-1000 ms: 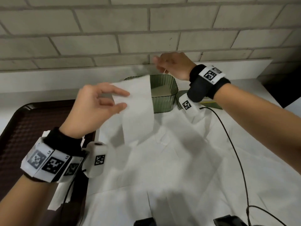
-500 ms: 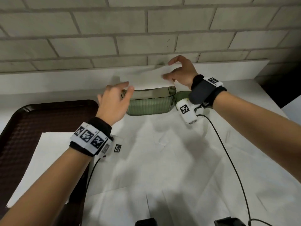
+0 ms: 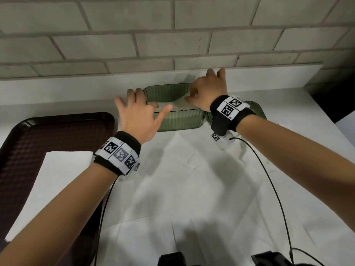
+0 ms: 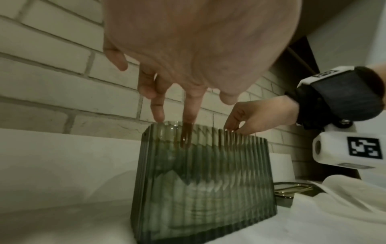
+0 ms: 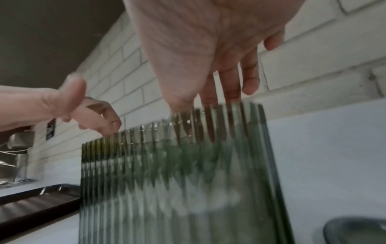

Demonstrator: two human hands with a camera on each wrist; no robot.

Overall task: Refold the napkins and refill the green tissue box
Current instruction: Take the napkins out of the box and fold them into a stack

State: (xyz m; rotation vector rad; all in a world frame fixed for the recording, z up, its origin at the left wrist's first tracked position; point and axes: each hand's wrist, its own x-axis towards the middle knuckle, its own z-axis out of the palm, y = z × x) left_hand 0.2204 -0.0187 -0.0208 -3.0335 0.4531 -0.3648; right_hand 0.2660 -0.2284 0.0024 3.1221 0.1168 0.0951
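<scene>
The green ribbed tissue box [image 3: 178, 120] stands open at the back of the counter by the brick wall. A white napkin [image 3: 177, 103] lies inside it, sagging in the middle. My left hand [image 3: 138, 114] hovers over the box's left end with fingers spread and straight; one fingertip dips behind the rim in the left wrist view [image 4: 188, 132]. My right hand [image 3: 207, 91] is over the right end, its straight fingers [image 5: 227, 92] reaching down inside the box [image 5: 177, 189]. Whether they still pinch the napkin is hidden by the ribbed wall.
The box's green lid [image 3: 259, 110] lies just right of it, behind my right wrist. Unfolded white napkins [image 3: 192, 179] cover the counter in front. A dark brown tray [image 3: 57, 131] at the left carries a flat white napkin [image 3: 57, 169]. A black cable [image 3: 269, 179] runs across the napkins.
The napkin that both hands held stretched above the box has gone down into it. Both hands dropped to the rim, and the left hand has let go and spread its fingers.
</scene>
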